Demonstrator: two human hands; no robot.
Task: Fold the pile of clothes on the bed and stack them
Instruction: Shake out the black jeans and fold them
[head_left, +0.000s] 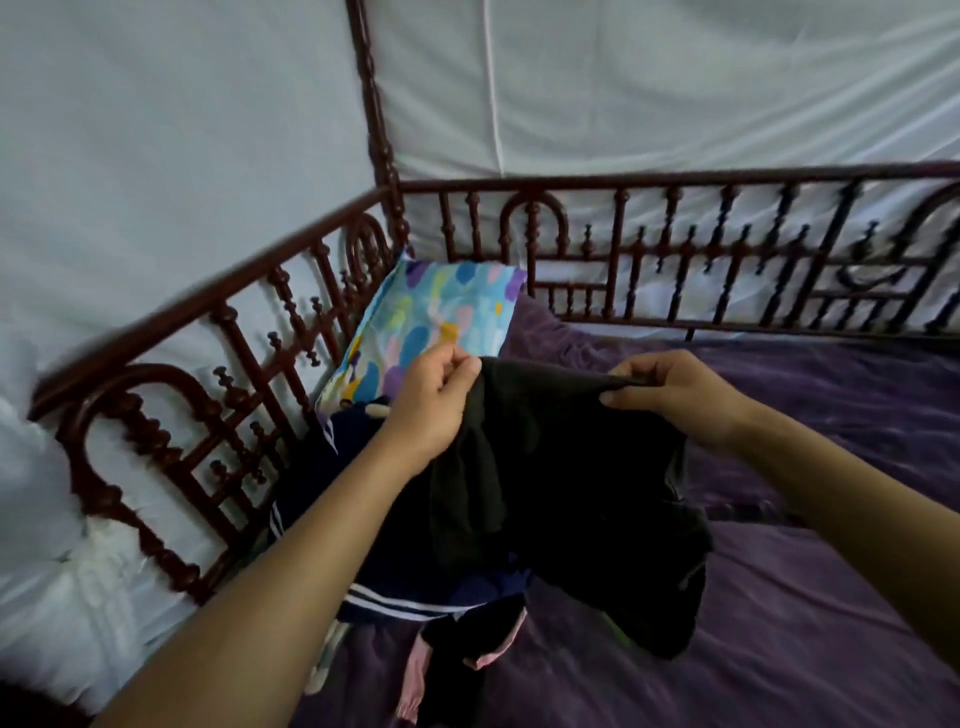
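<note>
Left grip (434, 402), right grip (675, 397) pinch black garment (561, 483) between them; I should spread it taut, clear of pile (415, 587) below.

A dark red-brown turned-wood railing (649, 183) of spindles and arches fences two sides of a purple fuzzy bedspread (831, 597), meeting at a tall carved corner post (371, 104), with white draped fabric (182, 130) behind and a pastel-blotched blue pillow (431, 317) leaning in the corner.
</note>
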